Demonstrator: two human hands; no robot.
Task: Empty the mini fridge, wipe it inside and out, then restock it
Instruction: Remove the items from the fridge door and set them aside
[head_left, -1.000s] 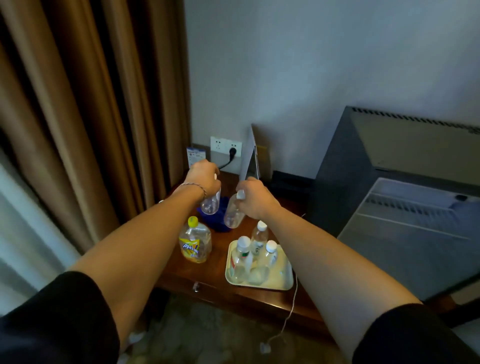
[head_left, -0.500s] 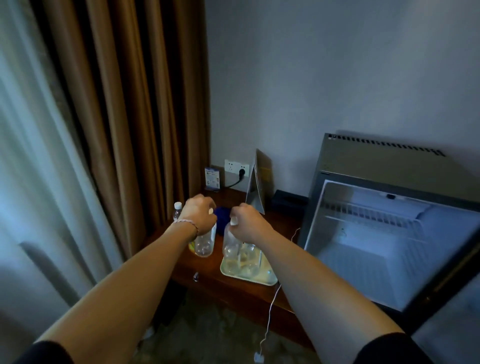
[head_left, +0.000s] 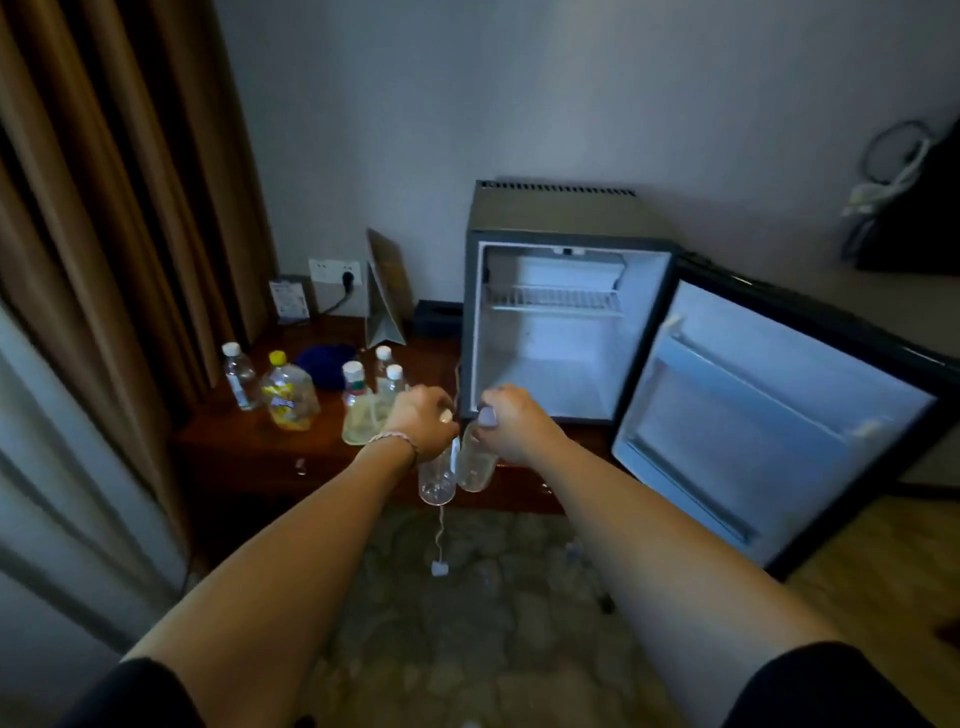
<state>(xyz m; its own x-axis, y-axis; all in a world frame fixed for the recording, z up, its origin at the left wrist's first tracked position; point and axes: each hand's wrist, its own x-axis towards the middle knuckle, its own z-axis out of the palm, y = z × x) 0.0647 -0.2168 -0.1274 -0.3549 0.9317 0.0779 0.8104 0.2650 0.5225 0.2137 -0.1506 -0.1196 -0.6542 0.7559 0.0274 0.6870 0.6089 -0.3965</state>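
Each hand (head_left: 423, 422) (head_left: 511, 423) pinched a water bottle (head_left: 437, 480) (head_left: 475, 465) by its neck; better to set them upright, deep in the open fridge (head_left: 550, 332).

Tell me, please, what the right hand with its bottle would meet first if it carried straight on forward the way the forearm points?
Probably the open mini fridge: the right hand, gripping a clear bottle by its neck, lines up with the lower left edge of the opening. Depth is unclear, so it might meet the frame before the cavity.
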